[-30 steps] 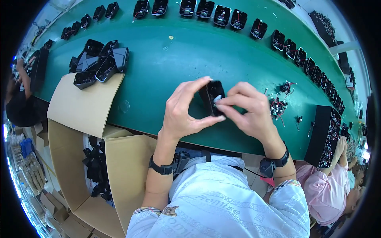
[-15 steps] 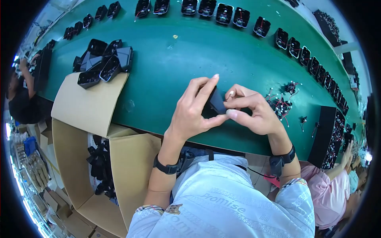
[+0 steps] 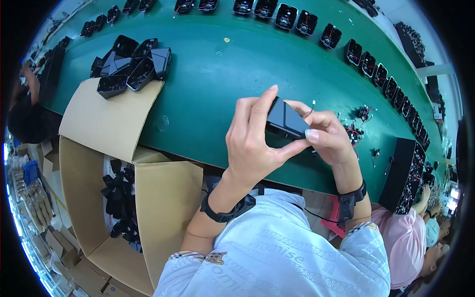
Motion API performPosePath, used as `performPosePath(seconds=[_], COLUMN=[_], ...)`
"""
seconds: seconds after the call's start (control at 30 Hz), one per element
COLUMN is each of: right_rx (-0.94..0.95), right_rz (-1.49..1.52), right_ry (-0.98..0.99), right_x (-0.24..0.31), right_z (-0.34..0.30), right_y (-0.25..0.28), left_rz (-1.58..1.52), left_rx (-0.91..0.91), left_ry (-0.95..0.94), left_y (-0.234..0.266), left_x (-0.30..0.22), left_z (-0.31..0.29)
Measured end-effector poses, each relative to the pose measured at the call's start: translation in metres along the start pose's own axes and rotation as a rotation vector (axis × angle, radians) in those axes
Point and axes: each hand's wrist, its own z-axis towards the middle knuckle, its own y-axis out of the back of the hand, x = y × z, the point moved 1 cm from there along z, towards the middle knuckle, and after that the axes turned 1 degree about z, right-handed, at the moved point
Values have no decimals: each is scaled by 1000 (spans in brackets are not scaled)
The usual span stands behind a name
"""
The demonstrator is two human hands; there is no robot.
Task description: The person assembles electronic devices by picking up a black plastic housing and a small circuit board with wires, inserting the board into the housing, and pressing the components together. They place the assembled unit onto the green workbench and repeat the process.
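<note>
Head view: dark housing (image 3: 287,120) held in both hands, to the right of and beyond the cardboard box (image 3: 168,198), raised over the tabletop (image 3: 208,94). Lies aslant along its long axis, from a far end on the cardboard box's side to a near end turned away from that box. Shows a smooth closed face upward; cannot see the underside. Sits between left hand (image 3: 251,132) and right hand (image 3: 334,139), touching both, with neither plainly nearer.

On the left hand: thumb at the near end, index finger by the far end, spread wide enough to span the length and clamped on the housing. On the right hand: thumb pressed to the near corner, other fingers partly hidden behind, closed on the housing from the side away from the cardboard box. By those fingers, a thin wire (image 3: 311,110) tipped with a white plug (image 3: 313,102), upright; cannot tell whether pinched or merely passing through.

Farther right of the cardboard box, a heap of wired parts (image 3: 355,132), partly behind the right hand; farthest right, a black bin (image 3: 396,171). Just beyond the box's flap (image 3: 114,116), a pile of shells (image 3: 141,74). Well beyond the box, along the tabletop's far side, a row of open shells (image 3: 286,17). Inside the box, black pieces (image 3: 120,198).
</note>
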Motion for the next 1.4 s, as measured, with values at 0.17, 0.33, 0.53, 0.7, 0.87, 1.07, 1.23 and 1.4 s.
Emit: performPosePath(seconds=[0.17,0.33,0.53,0.7,0.87,1.07,1.23,1.4], right_rx=[-124,-57,34,-35,62,-38,-159,-485], right_rz=[209,-38,96,-53,176,261,-225,-1868], right_ry=[-228,-138,-105,45,-42,-39,229,489], right_x=[-15,10,9,8,5,-4,60,164], right_z=[-9,-9,-15,-14,-13,-24,-51,-111], right_y=[21,6,13,-2,4,18,44,141], left_rz=[114,143,10,-99,-102,-17,-143,103], left_rx=[-18,2,43,69,94,282,338,363], left_ry=[7,-40,-11,52,59,-74,194,94], left_y=[-8,-4,-11,-10,-3,0,-5,-9], left_x=[-4,-6,-10,-1,-10,-12,6,16], left_z=[0,-3,1,-4,2,18,-1,-12])
